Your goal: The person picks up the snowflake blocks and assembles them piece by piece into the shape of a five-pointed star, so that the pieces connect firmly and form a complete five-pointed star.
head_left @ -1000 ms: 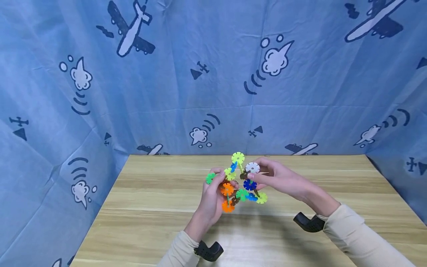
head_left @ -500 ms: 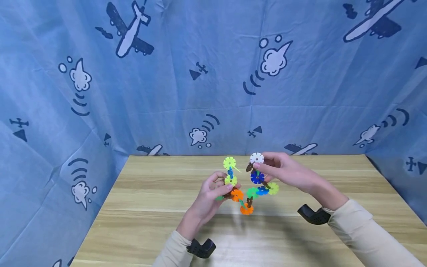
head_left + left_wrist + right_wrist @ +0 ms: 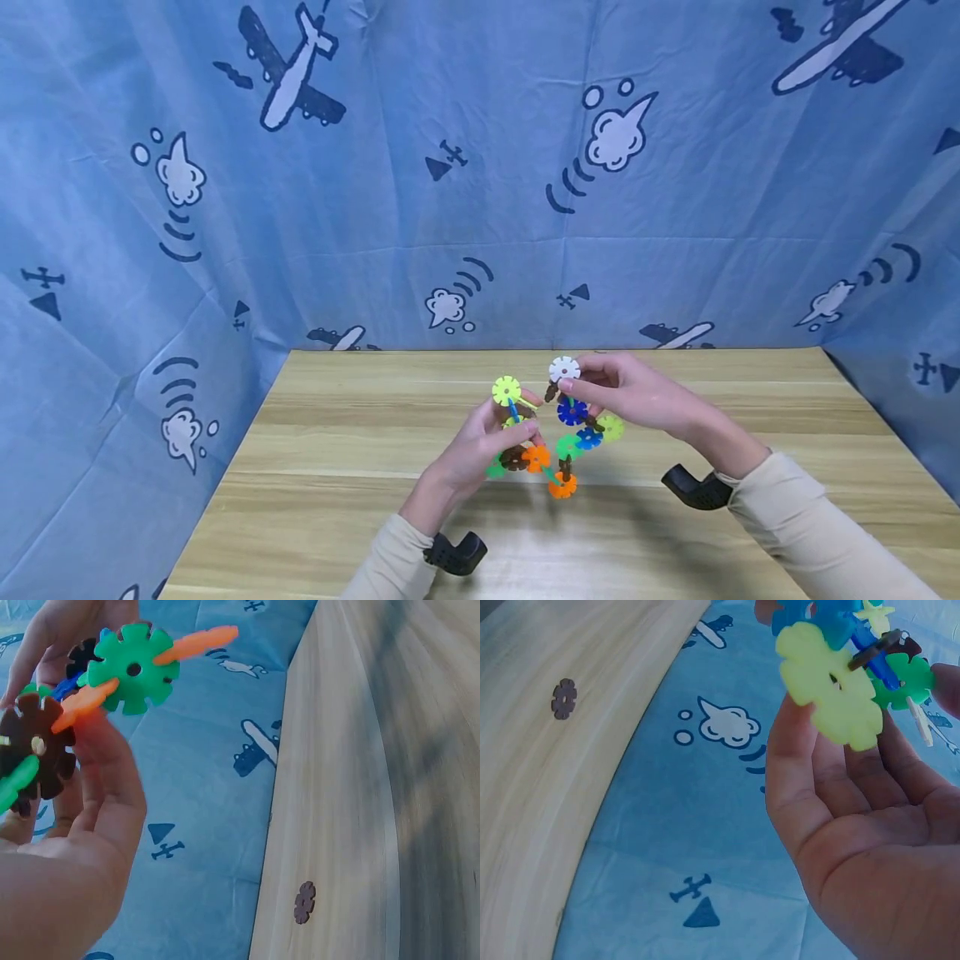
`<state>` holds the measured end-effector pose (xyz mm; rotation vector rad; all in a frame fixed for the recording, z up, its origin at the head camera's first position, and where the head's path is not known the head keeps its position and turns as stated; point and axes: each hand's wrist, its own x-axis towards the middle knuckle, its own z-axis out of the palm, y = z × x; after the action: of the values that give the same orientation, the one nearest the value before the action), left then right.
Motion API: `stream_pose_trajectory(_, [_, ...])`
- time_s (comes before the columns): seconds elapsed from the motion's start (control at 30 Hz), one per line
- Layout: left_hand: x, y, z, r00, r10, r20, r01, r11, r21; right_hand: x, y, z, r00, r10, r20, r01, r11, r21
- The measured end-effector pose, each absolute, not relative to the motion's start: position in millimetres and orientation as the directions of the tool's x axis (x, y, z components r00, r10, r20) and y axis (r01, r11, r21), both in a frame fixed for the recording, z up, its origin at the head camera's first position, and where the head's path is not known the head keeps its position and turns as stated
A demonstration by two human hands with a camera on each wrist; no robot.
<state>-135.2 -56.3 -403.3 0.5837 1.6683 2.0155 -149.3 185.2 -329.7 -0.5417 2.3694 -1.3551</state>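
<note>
A chain of slotted plastic snowflake discs hangs between both hands above the table, bending down to an orange disc [image 3: 563, 486] at its lowest part. My left hand [image 3: 474, 446] grips its left side, thumb over the discs near a brown one [image 3: 514, 457]. A yellow disc [image 3: 506, 391] sticks up above those fingers. My right hand [image 3: 633, 396] pinches the other side beside the white disc [image 3: 564, 369], with a dark blue disc [image 3: 572, 411] just below. The two upper ends stand apart, with a gap between them. In the right wrist view, a yellow disc [image 3: 831, 686] hangs before the fingers.
A loose brown disc [image 3: 304, 902] lies on the wooden table [image 3: 322, 467]; the right wrist view also shows this brown disc [image 3: 564, 699]. Blue curtain [image 3: 480, 167] printed with planes surrounds the table's back and sides. Black wrist mounts [image 3: 697, 489] sit at both cuffs.
The chain's ends, close together a second ago, spread apart as the hands separated. Since half a second ago, the white disc has come left and down, and the upper left yellow disc has dropped.
</note>
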Motion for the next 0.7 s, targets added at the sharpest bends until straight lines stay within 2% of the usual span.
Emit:
stream_pose_trajectory(0.17, [-135.3, -54.6, -404.3, -0.823, 0.567, 0.044, -0.044, -0.141, 0.989, -148.6, 184.0, -332.0, -0.869, -0.482, -0.112, -0.142, 0.460, -0.876])
stream_pose_trajectory(0.53, [-133.3, -57.6, -407.8, -0.820, 0.566, 0.085, -0.045, -0.212, 0.976, -148.1, 179.0, -337.5, -0.895, -0.424, -0.138, -0.077, 0.452, -0.889])
stream_pose_trajectory(0.7, [-134.2, -61.0, -409.5, -0.821, 0.565, 0.083, -0.034, -0.193, 0.981, -155.3, 179.1, -342.6, -0.899, -0.425, -0.109, -0.112, 0.464, -0.879])
